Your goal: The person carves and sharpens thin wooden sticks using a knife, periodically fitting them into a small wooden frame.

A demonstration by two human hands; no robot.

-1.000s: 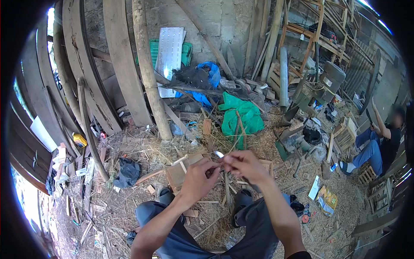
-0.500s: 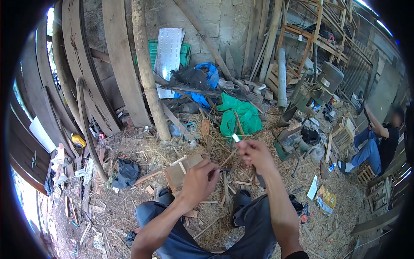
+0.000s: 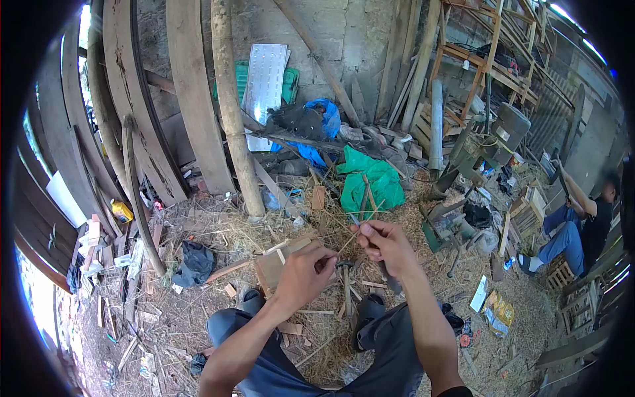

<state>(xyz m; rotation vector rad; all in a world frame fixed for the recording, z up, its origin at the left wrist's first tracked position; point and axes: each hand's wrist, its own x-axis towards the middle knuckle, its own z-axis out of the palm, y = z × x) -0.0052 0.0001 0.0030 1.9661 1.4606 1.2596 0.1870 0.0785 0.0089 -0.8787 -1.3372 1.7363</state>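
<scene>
My left hand [image 3: 305, 272] is closed in a pinch on the end of a thin light stick [image 3: 346, 243], which slants up toward my right hand [image 3: 389, 249]. That right hand is wrapped round a knife-like tool; its narrow metal tip [image 3: 355, 218] shows above the fingers and a dark end [image 3: 390, 280] below the palm. The tip is close to the stick's upper end; whether they touch I cannot tell. Beneath my hands lie a hammer [image 3: 346, 286], with a dark head and wooden handle, and a wooden box-like piece [image 3: 270, 270].
Straw, shavings and wood scraps cover the ground. A green sheet [image 3: 370, 185] and blue tarp [image 3: 324, 119] lie ahead. A black bag [image 3: 194, 263] is at left. Machinery [image 3: 486, 149] stands at right, near another person seated [image 3: 589, 228]. Planks [image 3: 192, 86] and a post [image 3: 231, 119] stand at left.
My right hand has moved slightly down and left, and its tool has turned so the tip no longer shines. My left hand has barely moved.
</scene>
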